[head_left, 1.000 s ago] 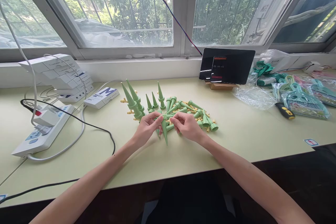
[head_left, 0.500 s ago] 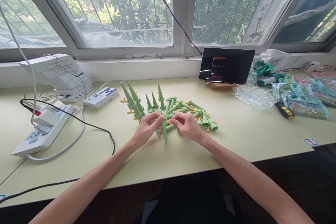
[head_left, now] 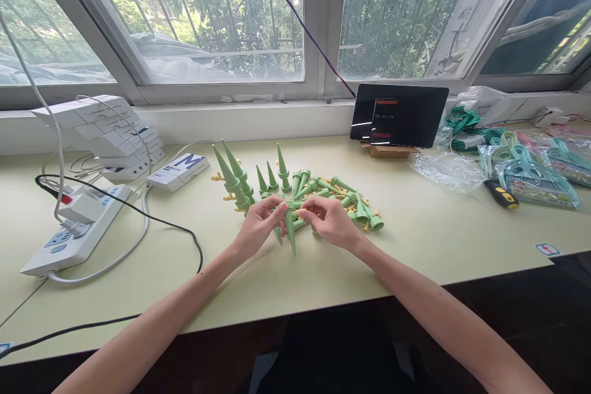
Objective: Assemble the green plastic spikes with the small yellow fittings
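Between the left hand (head_left: 262,225) and right hand (head_left: 331,221), green spike (head_left: 289,231), point down and toward the table's front edge (head_left: 295,312). Left fingers clamped on its collar end; right thumb and finger pinched together on a small yellow piece (head_left: 299,211) at the spike's right side. Fingertips of the two hands near each other, spike between.

Just beyond and right of the grip: pile of green spikes (head_left: 362,212) with yellow fittings, some partly hidden by the right hand. Beyond and left: standing spikes (head_left: 283,173), upright, plus a leaning-looking cluster (head_left: 235,183) near the left hand.

Table (head_left: 323,274) surface runs open from the spike's point to the front edge, also right of the right hand. Left of the grip, well apart: black cable (head_left: 157,217), power strip (head_left: 76,247), white box (head_left: 179,172), box stack (head_left: 120,135). Beyond, right: tablet (head_left: 422,117) on cardboard (head_left: 390,152), near the windowsill (head_left: 258,118). Far right of the grip: screwdriver (head_left: 501,194), touching or beside bagged brushes (head_left: 538,178), can't tell.
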Tool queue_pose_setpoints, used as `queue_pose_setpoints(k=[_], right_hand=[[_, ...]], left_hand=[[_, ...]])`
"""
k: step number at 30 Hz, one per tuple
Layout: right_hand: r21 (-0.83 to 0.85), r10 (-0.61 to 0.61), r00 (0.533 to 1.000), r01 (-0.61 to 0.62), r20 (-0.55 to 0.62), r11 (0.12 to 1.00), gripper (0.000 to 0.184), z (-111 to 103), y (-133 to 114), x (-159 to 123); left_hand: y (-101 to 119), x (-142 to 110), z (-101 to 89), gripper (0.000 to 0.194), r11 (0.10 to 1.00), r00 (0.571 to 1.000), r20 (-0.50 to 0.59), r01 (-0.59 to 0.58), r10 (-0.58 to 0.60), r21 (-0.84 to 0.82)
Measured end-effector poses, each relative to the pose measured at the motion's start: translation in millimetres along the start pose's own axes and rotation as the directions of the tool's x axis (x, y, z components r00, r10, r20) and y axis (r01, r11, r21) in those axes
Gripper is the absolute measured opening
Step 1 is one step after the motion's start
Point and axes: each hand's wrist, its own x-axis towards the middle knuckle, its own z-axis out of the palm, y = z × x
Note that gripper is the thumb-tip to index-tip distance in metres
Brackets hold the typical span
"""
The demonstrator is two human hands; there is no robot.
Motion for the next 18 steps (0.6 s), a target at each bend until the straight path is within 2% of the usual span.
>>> queue_pose_setpoints(k=[12,18], right_hand=[[0.029,0.026,0.999,-0.026,-0.031,0.999,0.026,0.4,-2.2,1.2],[0.001,0.018,1.0,-0.018,-0.017,1.0,0.032,0.0,-3.0,0.2]], left_hand=[[1.5,-0.4,-0.7,0.027,0.994,0.998,0.052,0.028,-0.023,-0.105],[0.4,-1.0,-3.4,0.027,1.0,0.999,0.052,-0.001,0.001,-0.005]])
